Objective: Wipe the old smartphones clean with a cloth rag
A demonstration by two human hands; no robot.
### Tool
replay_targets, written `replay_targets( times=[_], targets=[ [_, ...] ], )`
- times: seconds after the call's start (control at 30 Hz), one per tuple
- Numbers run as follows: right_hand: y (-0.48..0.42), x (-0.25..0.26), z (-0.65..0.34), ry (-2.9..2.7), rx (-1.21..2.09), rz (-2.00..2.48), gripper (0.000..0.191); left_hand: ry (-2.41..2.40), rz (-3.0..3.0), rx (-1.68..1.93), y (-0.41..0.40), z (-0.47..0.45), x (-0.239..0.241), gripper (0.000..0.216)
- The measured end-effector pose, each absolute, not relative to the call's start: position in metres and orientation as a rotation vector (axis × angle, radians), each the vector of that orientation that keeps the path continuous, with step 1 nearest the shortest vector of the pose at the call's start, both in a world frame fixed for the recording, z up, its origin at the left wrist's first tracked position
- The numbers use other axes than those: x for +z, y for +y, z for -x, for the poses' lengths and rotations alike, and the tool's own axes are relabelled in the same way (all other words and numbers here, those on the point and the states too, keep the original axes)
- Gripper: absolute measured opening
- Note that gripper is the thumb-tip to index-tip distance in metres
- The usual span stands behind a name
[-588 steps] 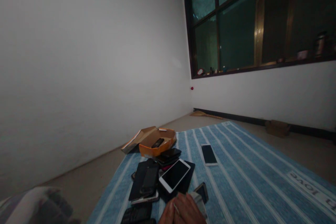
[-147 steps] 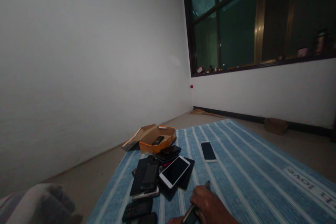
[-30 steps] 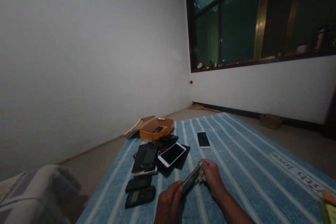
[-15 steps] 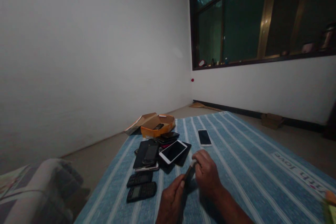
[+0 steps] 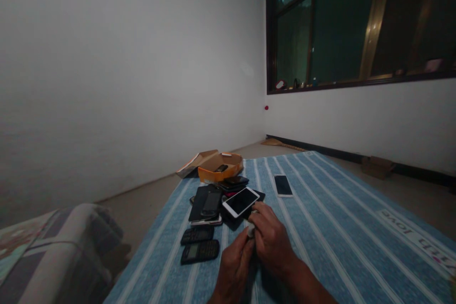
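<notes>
My left hand (image 5: 233, 263) is closed around a thin dark phone, seen edge-on a moment ago and now mostly hidden by the fingers. My right hand (image 5: 272, 240) pinches a small white wad (image 5: 251, 231), perhaps cloth or tissue, against the phone's upper end. Just beyond the hands, a white phone with a black screen (image 5: 242, 202) rests on a pile of dark phones. Two keypad phones (image 5: 200, 251) lie left of my left hand. Another white phone (image 5: 283, 185) lies apart, farther off to the right.
An open orange cardboard box (image 5: 223, 171) with a dark phone inside stands behind the pile. Everything lies on a blue striped cloth (image 5: 338, 228). Draped fabric (image 5: 78, 242) is at left. A broom (image 5: 281, 144) and a brown box (image 5: 377, 166) are on the floor.
My right hand has moved left and in against my left hand, bringing the white wad with it. The phone's edge has gone out of sight. The view has shifted slightly left.
</notes>
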State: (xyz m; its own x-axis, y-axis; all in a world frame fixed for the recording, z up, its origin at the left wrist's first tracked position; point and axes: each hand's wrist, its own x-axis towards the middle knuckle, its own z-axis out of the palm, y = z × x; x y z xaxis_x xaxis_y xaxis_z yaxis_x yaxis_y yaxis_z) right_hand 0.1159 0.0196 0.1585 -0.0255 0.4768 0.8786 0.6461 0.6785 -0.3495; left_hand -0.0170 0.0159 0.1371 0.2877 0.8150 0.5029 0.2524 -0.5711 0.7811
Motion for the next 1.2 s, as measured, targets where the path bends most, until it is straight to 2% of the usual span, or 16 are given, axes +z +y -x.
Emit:
replay_targets(
  times=[0.53, 0.83, 1.2],
  targets=[
    [0.020, 0.162, -0.130, -1.637, -0.197, 0.941, 0.040, 0.864, -2.149, 1.356, 0.020, 0.016, 0.138, 0.031],
    [0.030, 0.160, -0.151, -1.493, -0.309, 1.008, 0.040, 0.901, -2.076, 1.301, 0.020, 0.019, 0.135, 0.036],
    [0.018, 0.159, -0.125, -1.642, -0.105, 1.020, 0.038, 0.957, -2.055, 1.315, 0.018, 0.018, 0.140, 0.035]
  ],
)
